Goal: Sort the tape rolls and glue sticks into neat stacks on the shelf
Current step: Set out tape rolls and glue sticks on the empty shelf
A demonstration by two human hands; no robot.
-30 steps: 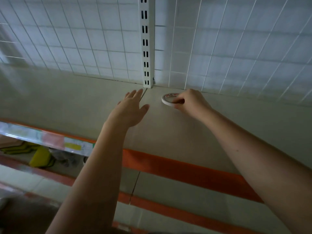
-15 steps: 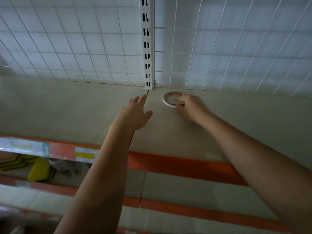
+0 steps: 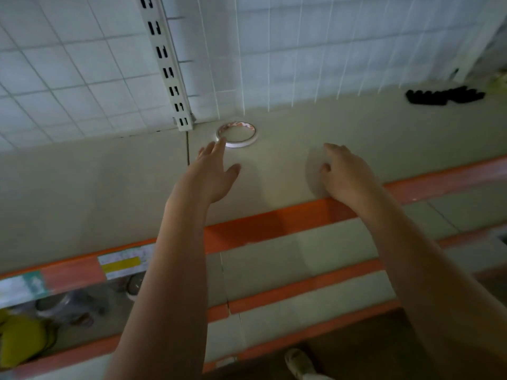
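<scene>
A flat white tape roll [image 3: 237, 134] with a red-printed inner ring lies on the beige shelf [image 3: 109, 176], close to the wire-grid back and just right of the slotted upright. My left hand [image 3: 213, 171] is flat and open, its fingertips reaching the roll's near edge. My right hand [image 3: 344, 171] hovers to the right of the roll, apart from it, fingers loosely curled and holding nothing. No glue sticks are in view.
A white slotted upright [image 3: 167, 61] and wire grid back the shelf. A black blurred object [image 3: 443, 96] lies at the far right of the shelf. The shelf's front has an orange edge strip [image 3: 274, 223] with price labels. Lower shelves hold yellow items [image 3: 22, 344].
My right hand has let go of the tape roll and pulled back to the right. The roll stays by the upright. My left hand's fingertips now reach it. The view has tilted.
</scene>
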